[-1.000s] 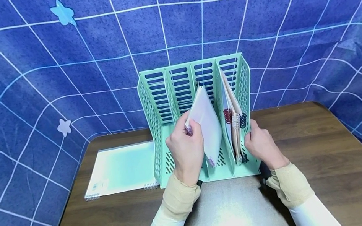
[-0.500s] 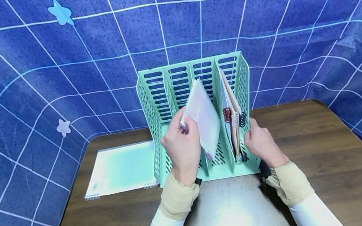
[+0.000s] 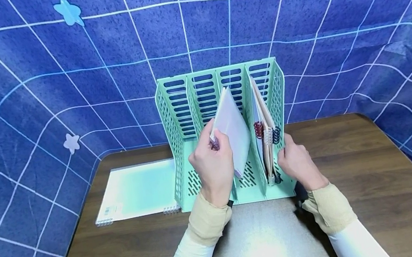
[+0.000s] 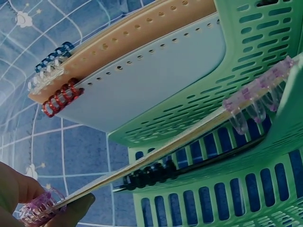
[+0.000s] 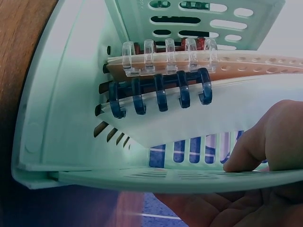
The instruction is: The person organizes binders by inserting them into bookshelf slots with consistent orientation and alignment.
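Observation:
My left hand (image 3: 214, 164) pinches a pale loose-leaf notebook (image 3: 235, 135) by its spine, at the purple rings (image 4: 40, 208) in the left wrist view. The notebook is tilted on edge among the dividers of a mint-green file organizer (image 3: 171, 151), over its third compartment from the left. My right hand (image 3: 299, 163) grips the organizer's right side wall (image 5: 180, 179), thumb inside and fingers outside. Beside that wall, in the rightmost compartment, stand ring-bound notebooks (image 3: 266, 137) with red, clear and dark blue rings (image 5: 161, 92).
A teal-and-white ring notebook (image 3: 143, 190) lies flat on the brown wooden table (image 3: 355, 177), left of the organizer. Black rings (image 4: 149, 176) of another notebook show beneath the held one. A blue cloth (image 3: 107, 41) with white lines hangs behind the table.
My left hand has lifted the purple-ringed notebook slightly; it swung a little left, then back right. The right hand has stayed on the organizer's wall.

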Demonstrator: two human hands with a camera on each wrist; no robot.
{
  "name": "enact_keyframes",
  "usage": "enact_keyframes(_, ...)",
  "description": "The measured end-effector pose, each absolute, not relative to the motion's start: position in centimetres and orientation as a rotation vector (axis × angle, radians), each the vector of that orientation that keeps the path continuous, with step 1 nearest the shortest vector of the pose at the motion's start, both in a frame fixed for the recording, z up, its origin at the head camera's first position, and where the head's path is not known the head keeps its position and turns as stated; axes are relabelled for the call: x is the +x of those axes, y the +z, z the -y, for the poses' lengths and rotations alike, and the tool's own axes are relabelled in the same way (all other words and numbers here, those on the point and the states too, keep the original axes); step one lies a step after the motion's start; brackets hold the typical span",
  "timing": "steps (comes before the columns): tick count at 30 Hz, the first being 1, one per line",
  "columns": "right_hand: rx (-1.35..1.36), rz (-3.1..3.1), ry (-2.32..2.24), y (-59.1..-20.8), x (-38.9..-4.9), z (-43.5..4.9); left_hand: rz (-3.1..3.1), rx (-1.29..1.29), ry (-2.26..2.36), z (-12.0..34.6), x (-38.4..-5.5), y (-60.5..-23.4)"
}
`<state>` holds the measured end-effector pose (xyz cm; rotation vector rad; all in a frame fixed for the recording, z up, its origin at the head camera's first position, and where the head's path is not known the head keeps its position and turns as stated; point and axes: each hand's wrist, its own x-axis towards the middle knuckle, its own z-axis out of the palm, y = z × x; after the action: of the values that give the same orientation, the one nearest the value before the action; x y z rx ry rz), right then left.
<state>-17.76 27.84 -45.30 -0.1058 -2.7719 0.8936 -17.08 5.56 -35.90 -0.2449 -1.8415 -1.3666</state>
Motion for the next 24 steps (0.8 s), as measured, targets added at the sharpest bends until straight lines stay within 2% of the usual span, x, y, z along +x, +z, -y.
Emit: enact_keyframes(24, -0.110, 2.782, 0.909, -45.2, -17.8, -27.8, 1.877, -0.254, -1.320, -6.3, -17.2, -36.7)
